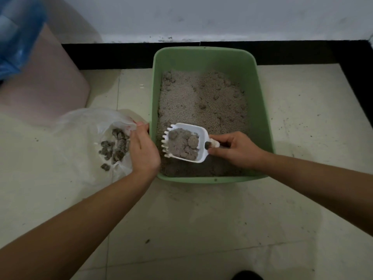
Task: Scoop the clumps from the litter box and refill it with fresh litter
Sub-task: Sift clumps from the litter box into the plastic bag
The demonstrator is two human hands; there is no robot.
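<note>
Pale, gritty floor tiles [201,229] meet a black skirting [121,55] and white wall [222,15] behind the green litter box [203,49]. Left of the box lie a clear plastic bag [80,126] holding dark clumps [115,148] and, farther back, a pink bin [44,91]. Over the box's near end, the right hand [234,150] curls its fingers round the white scoop [193,130], which is loaded with clumped litter [182,144]. The left hand [144,150] has its fingers pinching the bag's rim.
</note>
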